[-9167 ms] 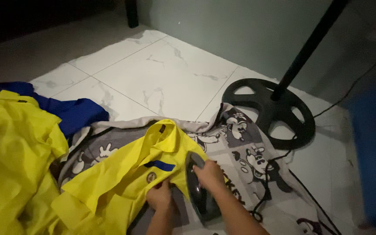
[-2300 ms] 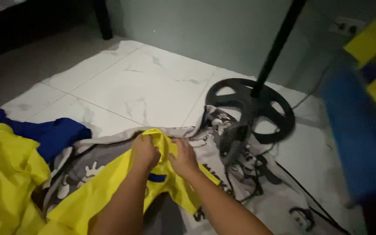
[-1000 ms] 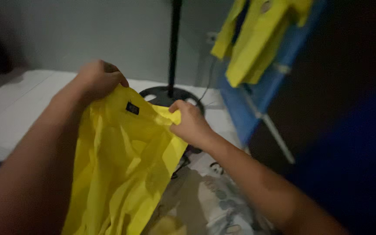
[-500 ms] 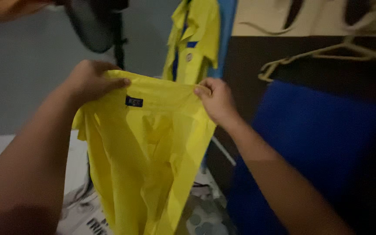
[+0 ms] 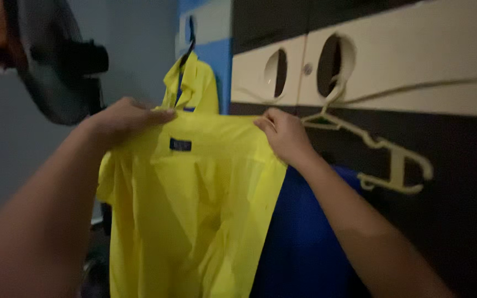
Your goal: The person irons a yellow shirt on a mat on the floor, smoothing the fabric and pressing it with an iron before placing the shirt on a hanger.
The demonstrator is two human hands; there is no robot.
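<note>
Both hands were closed on the top edge of a yellow shirt (image 5: 194, 209), the left hand (image 5: 122, 118) pinching one shoulder and the right hand (image 5: 285, 135) the other, so it hung open in the air before the wardrobe (image 5: 415, 66). The cloth looked light, thin and limp, sagging between the grips. The shoulder seams by the collar seemed the surest hold, with an empty pale hanger (image 5: 382, 152) just beside the right hand.

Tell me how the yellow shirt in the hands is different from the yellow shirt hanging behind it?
The held shirt is stretched wide by its top edge between the left hand and right hand; the hanging shirt is held by no hand and dangles from a hook. The held shirt is nearer and looks bigger; the hanging shirt is farther back and mostly hidden. Both are bright yellow.
</note>
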